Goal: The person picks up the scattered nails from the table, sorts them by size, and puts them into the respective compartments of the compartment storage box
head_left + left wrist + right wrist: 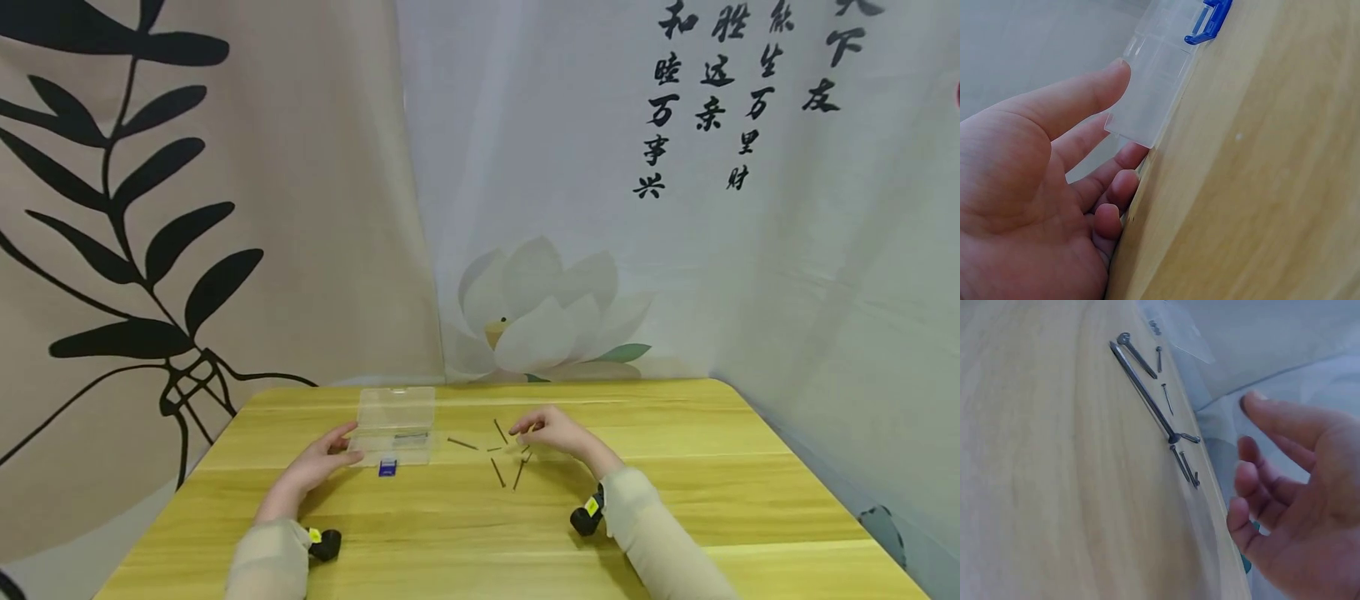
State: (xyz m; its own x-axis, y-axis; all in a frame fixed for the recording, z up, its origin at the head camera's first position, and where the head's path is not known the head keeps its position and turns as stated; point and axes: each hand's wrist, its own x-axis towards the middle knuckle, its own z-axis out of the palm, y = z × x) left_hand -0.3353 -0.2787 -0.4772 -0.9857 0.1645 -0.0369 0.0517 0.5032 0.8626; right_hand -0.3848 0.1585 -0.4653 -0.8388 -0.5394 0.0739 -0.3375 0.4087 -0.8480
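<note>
A clear plastic box (392,447) lies with its lid (397,408) raised at the back and a blue latch (387,468) at the front. Some dark slender pieces (411,436) lie inside it. My left hand (322,461) holds the box's left end, thumb in front and fingers behind; the exact contact is partly hidden. Right of the box, several metal nails of different lengths lie scattered, among them a long nail (1144,394). Over their right side hovers my right hand (553,432), fingers loosely bent and apart, with nothing visible between them.
The wooden table (450,542) carries the box and nails near its far edge. Behind it hangs a pale curtain (322,208) with printed leaves, a flower and characters. Each wrist wears a small black camera (587,512).
</note>
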